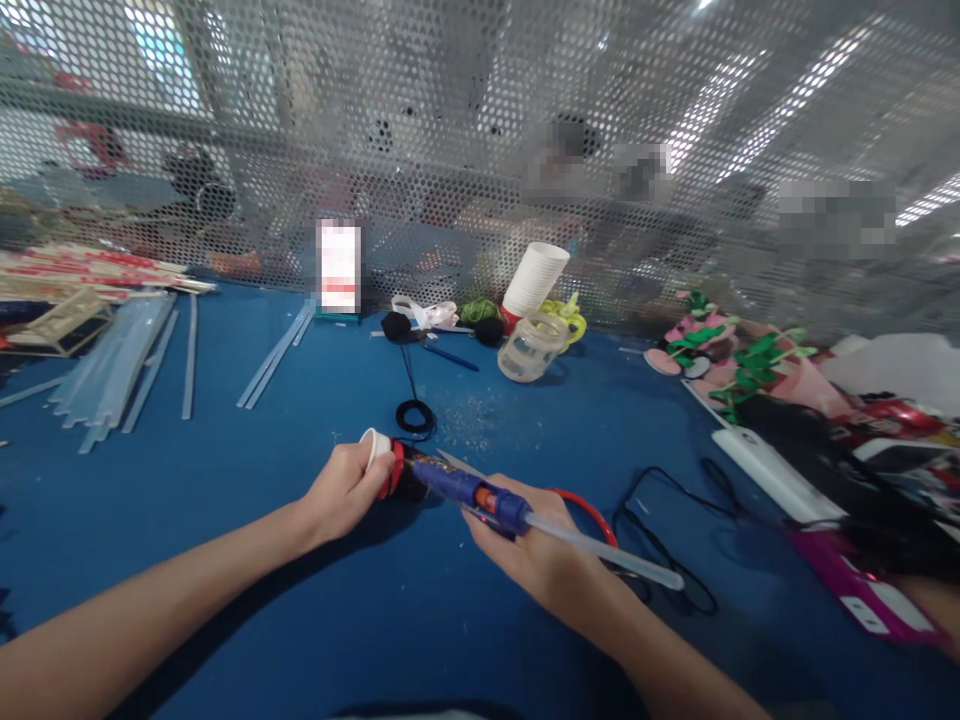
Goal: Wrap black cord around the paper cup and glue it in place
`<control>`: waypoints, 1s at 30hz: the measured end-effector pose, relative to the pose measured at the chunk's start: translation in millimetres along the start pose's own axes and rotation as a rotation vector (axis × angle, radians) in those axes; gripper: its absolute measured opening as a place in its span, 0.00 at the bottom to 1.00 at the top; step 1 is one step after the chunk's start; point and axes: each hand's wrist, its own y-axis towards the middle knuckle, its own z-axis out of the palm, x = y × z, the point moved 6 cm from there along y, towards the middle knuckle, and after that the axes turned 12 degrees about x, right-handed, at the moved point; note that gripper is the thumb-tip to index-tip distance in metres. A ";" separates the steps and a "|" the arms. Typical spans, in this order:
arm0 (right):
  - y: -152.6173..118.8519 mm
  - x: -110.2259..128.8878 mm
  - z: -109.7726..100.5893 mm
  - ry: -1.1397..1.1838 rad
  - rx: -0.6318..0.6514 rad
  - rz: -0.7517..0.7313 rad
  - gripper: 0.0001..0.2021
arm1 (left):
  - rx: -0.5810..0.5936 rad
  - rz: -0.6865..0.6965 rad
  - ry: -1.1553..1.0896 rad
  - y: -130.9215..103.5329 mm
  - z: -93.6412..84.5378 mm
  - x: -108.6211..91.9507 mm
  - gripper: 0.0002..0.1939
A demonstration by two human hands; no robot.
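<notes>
Apparently light and crushable, the cup is mid-way across the blue table, left hand gripping its white end; right hand grips the glue gun, best held behind its presumably hot tip.

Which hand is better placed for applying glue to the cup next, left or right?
Probably the right hand: it holds the blue glue gun, with its tip pointed toward the cup. The left hand is occupied gripping the cup.
</notes>
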 end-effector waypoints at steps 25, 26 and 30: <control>-1.1 -0.7 -1.2 -0.044 0.007 0.022 0.06 | -0.001 0.029 0.026 1.1 0.2 0.2 0.17; -0.7 -0.3 -1.6 -0.054 0.011 0.027 0.07 | -0.003 0.034 0.027 1.2 0.0 -0.2 0.17; -1.6 -1.4 -1.2 -0.052 0.001 0.024 0.05 | 0.003 0.032 0.034 0.9 0.4 -0.8 0.17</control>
